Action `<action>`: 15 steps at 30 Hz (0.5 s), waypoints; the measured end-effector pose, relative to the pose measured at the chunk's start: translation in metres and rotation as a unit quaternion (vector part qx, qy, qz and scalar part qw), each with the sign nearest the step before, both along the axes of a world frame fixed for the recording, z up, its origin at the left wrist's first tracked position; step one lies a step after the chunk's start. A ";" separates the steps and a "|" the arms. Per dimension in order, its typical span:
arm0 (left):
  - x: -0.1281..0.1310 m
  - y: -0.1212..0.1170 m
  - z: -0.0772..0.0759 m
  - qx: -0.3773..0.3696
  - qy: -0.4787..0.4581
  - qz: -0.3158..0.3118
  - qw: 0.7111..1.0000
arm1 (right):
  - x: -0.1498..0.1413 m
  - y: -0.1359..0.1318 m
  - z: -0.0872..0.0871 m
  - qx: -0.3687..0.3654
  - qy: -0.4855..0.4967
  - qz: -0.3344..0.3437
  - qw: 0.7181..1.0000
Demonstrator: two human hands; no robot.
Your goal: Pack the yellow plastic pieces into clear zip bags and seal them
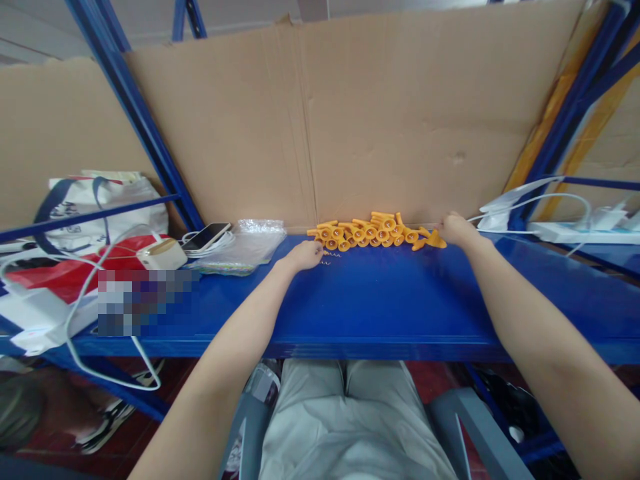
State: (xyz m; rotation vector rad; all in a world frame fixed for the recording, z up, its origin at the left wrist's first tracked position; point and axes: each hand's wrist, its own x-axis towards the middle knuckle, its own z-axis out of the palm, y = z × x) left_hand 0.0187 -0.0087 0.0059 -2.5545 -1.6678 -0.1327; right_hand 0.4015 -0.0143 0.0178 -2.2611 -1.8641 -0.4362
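A pile of several small orange plastic parts [373,233] lies on the blue shelf [380,300] against the cardboard back wall. My left hand [306,255] rests at the pile's left end, fingers curled, right beside two small metal springs [327,258]. My right hand [454,229] is at the pile's right end, fingers closed on an orange part [435,240]. What the left fingers hold, if anything, is hidden.
Clear plastic bags [249,243] lie left of the pile, then a phone [206,236], a small white box [161,254] with white cables, and bags [95,207]. A white power strip [570,231] and cables sit at the right. Blue rack posts [150,140] flank the cardboard [400,113].
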 end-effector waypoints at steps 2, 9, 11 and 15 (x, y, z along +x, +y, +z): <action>-0.003 -0.004 0.006 0.023 0.007 0.034 0.999 | -0.001 0.002 0.001 0.018 -0.006 0.010 1.000; -0.017 -0.011 0.018 -0.015 0.056 0.146 0.988 | -0.009 0.002 0.006 -0.033 0.004 0.001 0.999; -0.020 -0.012 0.020 -0.037 0.069 0.149 0.986 | -0.012 -0.001 0.008 -0.032 0.004 0.000 0.999; -0.019 -0.016 0.024 -0.073 0.080 0.133 0.985 | -0.014 -0.004 0.012 -0.045 0.002 -0.010 0.999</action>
